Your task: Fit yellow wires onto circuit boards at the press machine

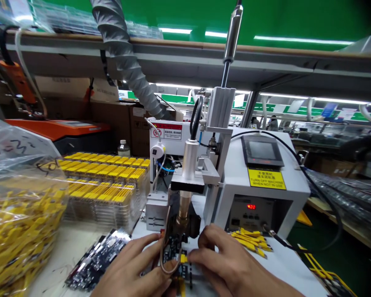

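Observation:
A dark circuit board (174, 244) lies below the brass-coloured tip of a hot-press soldering machine (189, 165). My left hand (139, 264) grips its left side, index finger stretched toward the far end and thumb across the near part. A thin looped tube (161, 251) passes by that thumb. At the board's right edge, the curled fingers of my right hand (225, 258) pinch by a small yellow flat cable (183, 258). The fingertips partly cover the cable and the board's near end. To the left of my left hand lies a heap of dark circuit boards (97, 258).
Yellow flat cables (250, 240) lie loose at the right, before a control box (266, 181) reading 400. Stacked clear trays (102, 210) of yellow parts and a plastic bag (21, 231) of yellow cables occupy the left. A grey duct (123, 53) hangs overhead.

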The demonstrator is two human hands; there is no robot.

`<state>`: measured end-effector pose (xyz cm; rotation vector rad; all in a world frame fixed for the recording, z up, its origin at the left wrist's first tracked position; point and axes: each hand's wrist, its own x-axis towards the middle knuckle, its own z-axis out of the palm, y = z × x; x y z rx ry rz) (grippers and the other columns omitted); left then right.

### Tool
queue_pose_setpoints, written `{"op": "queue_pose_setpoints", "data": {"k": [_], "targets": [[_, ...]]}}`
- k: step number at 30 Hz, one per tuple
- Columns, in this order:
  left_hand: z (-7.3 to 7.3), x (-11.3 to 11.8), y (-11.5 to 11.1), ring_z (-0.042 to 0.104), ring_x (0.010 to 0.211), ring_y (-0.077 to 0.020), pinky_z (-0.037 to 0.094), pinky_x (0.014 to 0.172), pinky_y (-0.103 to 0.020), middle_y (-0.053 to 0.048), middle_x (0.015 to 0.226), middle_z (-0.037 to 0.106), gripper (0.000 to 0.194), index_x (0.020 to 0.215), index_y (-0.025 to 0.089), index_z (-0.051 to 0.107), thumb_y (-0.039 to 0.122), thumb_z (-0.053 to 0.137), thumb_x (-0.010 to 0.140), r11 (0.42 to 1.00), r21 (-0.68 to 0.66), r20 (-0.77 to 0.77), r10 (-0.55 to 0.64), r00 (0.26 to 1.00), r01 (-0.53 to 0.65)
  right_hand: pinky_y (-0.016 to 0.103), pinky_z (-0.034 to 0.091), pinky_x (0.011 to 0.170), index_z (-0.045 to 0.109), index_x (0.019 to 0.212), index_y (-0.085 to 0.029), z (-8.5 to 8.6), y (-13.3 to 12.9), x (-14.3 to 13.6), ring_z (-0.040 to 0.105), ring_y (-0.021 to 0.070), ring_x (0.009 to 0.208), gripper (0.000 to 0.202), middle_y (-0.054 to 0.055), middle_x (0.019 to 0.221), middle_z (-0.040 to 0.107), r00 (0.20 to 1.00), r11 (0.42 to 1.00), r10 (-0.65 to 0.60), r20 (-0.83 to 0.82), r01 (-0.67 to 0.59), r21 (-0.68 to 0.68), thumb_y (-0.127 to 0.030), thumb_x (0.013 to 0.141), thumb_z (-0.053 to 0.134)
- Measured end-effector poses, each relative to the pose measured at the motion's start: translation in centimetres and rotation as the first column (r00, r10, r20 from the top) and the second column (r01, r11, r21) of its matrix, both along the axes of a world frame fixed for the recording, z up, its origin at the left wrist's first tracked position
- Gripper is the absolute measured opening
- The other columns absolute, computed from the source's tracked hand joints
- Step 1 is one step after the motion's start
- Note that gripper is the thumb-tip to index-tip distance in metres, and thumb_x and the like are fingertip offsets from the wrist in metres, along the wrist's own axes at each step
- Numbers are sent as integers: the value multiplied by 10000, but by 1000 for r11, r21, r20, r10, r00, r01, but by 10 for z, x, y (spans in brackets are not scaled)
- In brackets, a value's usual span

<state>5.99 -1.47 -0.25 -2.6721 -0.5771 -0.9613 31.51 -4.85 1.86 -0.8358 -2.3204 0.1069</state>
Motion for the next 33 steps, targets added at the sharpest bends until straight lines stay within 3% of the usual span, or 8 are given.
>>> {"op": "queue_pose_setpoints", "data": {"k": [3,7,12,18,21,26,33], "targets": [[0,2,-3,693,1079,-214,598,863,-283,-45,1209,713,267,1176,288,685,247,525,966,982,-185,104,-8,995,27,267,478,621,700,1053,-145,-1,0,0,549,200,747,228,95,852,577,999,999,20,-29,-20,29,-98,938,509],[8,4,-9,689,1093,-220,583,888,-266,-32,1236,690,334,1203,307,680,228,631,882,890,-455,139,69,988,2,270,473,622,695,1056,-146,-1,1,0,554,199,745,227,93,848,580,1000,999,12,-23,-12,37,-132,979,482],[19,12,-13,664,1118,-214,557,936,-286,33,1261,669,385,1138,387,720,177,613,834,806,-586,271,102,957,80,287,461,620,693,1067,-159,-3,3,-1,555,208,752,238,91,847,579,999,998,0,-39,3,70,-173,1011,462],[19,17,-14,690,1034,-206,586,872,-279,58,1211,684,409,1050,417,757,155,604,775,719,-677,356,131,925,159,290,450,608,707,1044,-162,-4,2,-1,554,212,757,235,96,849,580,999,999,0,-50,2,38,-196,1013,477],[18,15,-14,683,1054,-207,578,882,-278,54,1240,675,409,1063,420,757,158,615,783,725,-673,343,130,930,147,293,448,599,714,1016,-154,-2,2,-1,552,215,745,242,99,837,577,999,1000,-7,-37,8,25,-188,1006,474],[14,10,-10,661,1090,-224,553,926,-303,23,1254,683,287,1087,397,755,263,658,852,801,-592,287,113,951,83,289,432,578,712,1018,-146,0,3,-1,546,211,717,239,93,815,566,1000,998,-3,-22,5,60,-160,980,476],[10,6,-9,629,1165,-223,542,945,-292,29,1325,635,341,1187,411,704,256,612,898,867,-498,175,90,980,9,281,397,573,688,1039,-187,-14,5,0,523,200,729,217,70,845,548,997,995,-23,-68,30,94,-127,928,512]]}}
